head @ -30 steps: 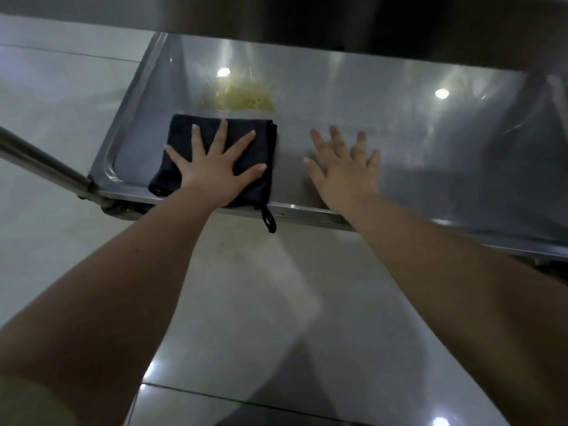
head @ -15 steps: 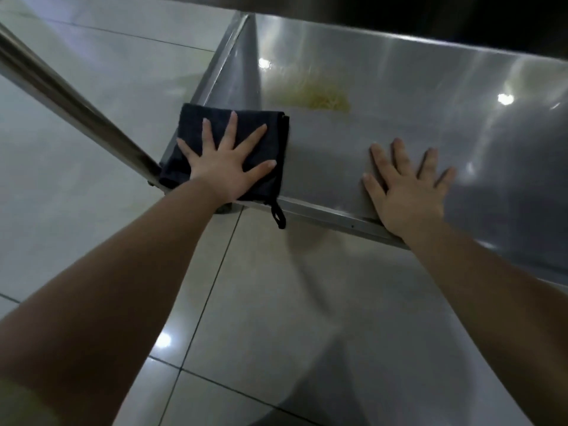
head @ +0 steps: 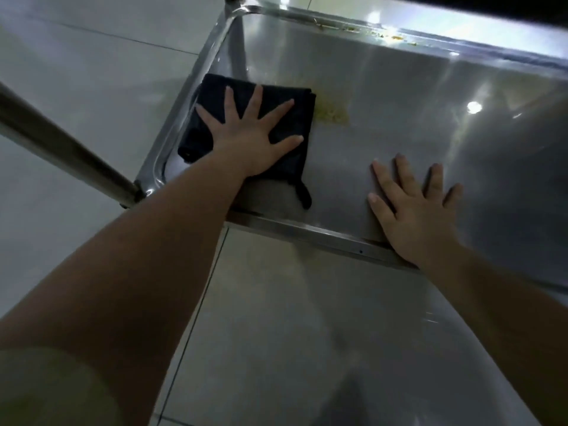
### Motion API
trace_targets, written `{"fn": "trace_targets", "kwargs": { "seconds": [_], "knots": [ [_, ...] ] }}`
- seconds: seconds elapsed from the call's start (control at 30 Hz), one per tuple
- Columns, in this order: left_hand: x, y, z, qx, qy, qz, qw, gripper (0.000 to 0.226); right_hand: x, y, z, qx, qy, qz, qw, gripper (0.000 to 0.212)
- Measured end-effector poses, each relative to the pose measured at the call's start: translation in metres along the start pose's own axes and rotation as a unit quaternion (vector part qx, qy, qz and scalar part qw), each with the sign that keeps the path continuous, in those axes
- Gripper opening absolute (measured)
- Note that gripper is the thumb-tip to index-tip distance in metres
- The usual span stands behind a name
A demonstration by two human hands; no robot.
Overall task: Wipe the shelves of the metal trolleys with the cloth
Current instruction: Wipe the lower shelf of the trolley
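While your left hand (head: 249, 139) presses the dark cloth (head: 215, 90), fingers spread, your right hand (head: 415, 216) rests flat, holding nothing, on the metal shelf (head: 399, 87) right of it.

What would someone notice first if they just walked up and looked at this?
The left hand presses a folded dark cloth flat near the left end of the metal shelf, fingers spread. Just right of the cloth sits a yellowish smear, and the right hand rests flat by the shelf's near edge. Yellow crumbs dot the far rim.
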State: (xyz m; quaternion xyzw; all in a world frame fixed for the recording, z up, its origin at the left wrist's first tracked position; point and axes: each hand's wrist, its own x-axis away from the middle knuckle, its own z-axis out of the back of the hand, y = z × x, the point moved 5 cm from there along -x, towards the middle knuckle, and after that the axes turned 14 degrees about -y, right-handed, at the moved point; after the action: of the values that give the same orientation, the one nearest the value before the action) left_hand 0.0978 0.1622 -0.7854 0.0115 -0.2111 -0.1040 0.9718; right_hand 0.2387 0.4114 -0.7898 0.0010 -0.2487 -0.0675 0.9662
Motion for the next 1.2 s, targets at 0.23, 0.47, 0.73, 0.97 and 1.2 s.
{"fn": "trace_targets", "kwargs": {
  "seconds": [0.23,0.47,0.73,0.97,1.2],
  "knots": [
    [-0.046,0.024,0.025,0.006,-0.019,0.013,1.0,0.075,-0.003,0.001,0.0,-0.01,-0.018,-0.004,1.0,0.057],
    [-0.005,0.116,-0.008,-0.014,-0.027,-0.102,0.994,0.071,-0.001,0.002,-0.001,-0.029,-0.009,-0.001,1.0,0.058],
    [-0.002,-0.046,0.009,0.001,0.002,0.034,0.999,0.072,-0.002,0.003,-0.002,-0.051,0.018,0.009,0.999,0.061],
    [-0.022,0.021,0.009,0.007,0.01,0.061,0.998,0.074,-0.002,0.0,-0.001,-0.031,0.011,-0.001,0.999,0.061],
    [-0.033,0.134,0.004,0.015,0.0,-0.041,0.999,0.072,0.0,0.009,-0.002,-0.061,0.025,0.008,0.998,0.06]
  ]
}}
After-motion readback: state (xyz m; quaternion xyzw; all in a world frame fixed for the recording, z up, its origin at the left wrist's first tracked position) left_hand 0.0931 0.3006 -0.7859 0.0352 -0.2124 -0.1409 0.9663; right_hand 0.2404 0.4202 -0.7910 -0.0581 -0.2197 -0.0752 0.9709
